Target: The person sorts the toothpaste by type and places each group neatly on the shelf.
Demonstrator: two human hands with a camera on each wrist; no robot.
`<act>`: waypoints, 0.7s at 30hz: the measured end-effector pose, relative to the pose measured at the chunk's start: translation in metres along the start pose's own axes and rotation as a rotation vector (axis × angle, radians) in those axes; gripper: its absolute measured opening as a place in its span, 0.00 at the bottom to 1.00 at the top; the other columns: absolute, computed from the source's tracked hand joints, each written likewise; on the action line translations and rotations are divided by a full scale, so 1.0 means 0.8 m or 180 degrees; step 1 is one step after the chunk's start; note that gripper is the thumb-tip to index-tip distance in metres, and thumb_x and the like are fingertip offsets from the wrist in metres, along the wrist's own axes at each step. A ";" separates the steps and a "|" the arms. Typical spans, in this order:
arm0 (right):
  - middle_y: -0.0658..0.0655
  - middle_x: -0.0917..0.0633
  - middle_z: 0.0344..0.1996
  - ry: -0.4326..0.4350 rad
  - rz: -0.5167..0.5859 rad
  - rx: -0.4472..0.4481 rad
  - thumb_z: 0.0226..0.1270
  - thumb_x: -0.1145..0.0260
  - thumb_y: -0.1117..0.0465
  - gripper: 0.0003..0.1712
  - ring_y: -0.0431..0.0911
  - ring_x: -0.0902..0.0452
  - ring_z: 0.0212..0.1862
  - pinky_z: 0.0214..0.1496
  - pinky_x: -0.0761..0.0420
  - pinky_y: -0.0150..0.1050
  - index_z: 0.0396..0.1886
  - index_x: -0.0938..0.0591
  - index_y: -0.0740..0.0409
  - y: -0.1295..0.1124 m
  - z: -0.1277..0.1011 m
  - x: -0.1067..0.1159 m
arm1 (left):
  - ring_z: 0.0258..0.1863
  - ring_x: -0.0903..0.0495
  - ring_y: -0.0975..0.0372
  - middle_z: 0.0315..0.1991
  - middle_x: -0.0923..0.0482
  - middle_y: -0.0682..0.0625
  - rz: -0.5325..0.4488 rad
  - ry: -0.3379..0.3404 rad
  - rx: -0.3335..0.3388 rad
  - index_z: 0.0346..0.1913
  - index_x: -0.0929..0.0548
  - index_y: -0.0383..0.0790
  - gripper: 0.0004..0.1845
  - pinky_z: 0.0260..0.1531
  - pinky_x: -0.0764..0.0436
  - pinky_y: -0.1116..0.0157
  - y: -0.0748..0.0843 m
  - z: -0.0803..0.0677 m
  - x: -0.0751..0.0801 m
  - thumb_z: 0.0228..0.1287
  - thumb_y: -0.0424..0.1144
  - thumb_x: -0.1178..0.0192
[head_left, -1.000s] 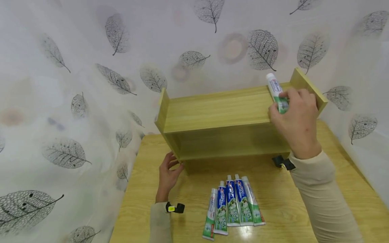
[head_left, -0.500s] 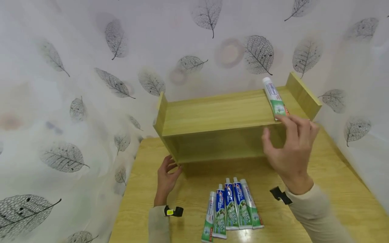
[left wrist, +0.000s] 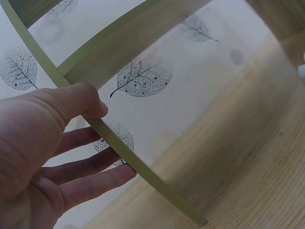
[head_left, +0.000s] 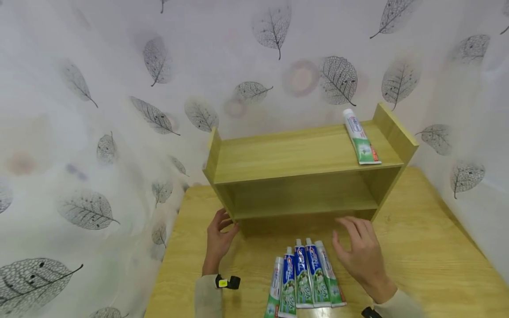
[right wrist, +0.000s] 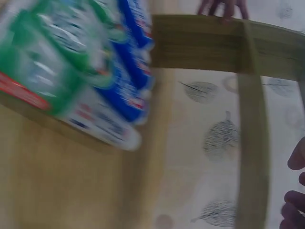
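Note:
My left hand (head_left: pixel 218 238) grips the lower left side panel of a small wooden shelf (head_left: pixel 278 172). In the left wrist view the thumb lies on one face of that panel (left wrist: pixel 143 174), with the fingers reaching to its edge from the other side. A white and green toothpaste tube (head_left: pixel 359 137) lies on the top board at the right, cap toward the wall. My right hand (head_left: pixel 362 256) hovers, holding nothing, just right of a row of several toothpaste tubes (head_left: pixel 304 278) on the table. Blue and green tubes lie between white and green ones at both ends.
The shelf stands on a wooden table (head_left: pixel 429 247) against a wall (head_left: pixel 99 53) printed with leaves. Raised side pieces bound the top board, and a lower board (head_left: pixel 302 207) runs beneath it.
My right hand has let go of the toothpaste tube on the top board and come down toward the row on the table. The left hand has stayed on the side panel.

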State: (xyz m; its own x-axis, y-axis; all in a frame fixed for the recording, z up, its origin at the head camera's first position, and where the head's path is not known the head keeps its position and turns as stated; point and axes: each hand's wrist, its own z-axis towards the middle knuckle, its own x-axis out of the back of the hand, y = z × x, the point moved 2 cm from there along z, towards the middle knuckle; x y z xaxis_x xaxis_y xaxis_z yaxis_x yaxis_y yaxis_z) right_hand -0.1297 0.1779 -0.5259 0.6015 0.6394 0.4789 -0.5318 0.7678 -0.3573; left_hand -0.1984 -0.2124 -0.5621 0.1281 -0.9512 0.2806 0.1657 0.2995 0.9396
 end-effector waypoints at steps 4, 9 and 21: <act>0.61 0.09 0.46 -0.0383 -0.0048 -0.0045 0.57 0.27 0.62 0.22 0.54 0.11 0.44 0.47 0.12 0.44 0.52 0.12 0.66 -0.001 -0.043 -0.014 | 0.57 0.12 0.38 0.58 0.14 0.36 -0.0009 0.0004 -0.0010 0.72 0.19 0.47 0.31 0.43 0.08 0.62 -0.001 -0.003 0.000 0.67 0.25 0.28; 0.57 0.09 0.43 -0.0744 -0.0116 -0.0126 0.47 0.17 0.64 0.26 0.48 0.11 0.40 0.39 0.10 0.41 0.49 0.12 0.63 -0.007 -0.086 -0.028 | 0.58 0.12 0.39 0.58 0.15 0.37 0.0002 -0.0007 -0.0025 0.72 0.19 0.47 0.31 0.43 0.07 0.61 0.000 -0.006 0.000 0.68 0.26 0.28; 0.52 0.11 0.42 -0.0972 -0.0164 -0.0097 0.44 0.17 0.62 0.23 0.47 0.13 0.44 0.42 0.10 0.42 0.43 0.12 0.55 -0.024 -0.126 -0.036 | 0.57 0.11 0.38 0.58 0.15 0.35 0.0035 0.0001 -0.0115 0.71 0.19 0.45 0.30 0.43 0.07 0.59 0.000 0.000 -0.001 0.69 0.26 0.28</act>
State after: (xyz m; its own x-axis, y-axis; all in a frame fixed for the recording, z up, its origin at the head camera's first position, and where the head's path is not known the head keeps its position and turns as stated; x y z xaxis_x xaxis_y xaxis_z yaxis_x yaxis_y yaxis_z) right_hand -0.0766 0.1487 -0.6139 0.4178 0.5616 0.7142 -0.4843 0.8028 -0.3479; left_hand -0.1982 -0.2118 -0.5627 0.1305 -0.9478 0.2909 0.1995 0.3125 0.9288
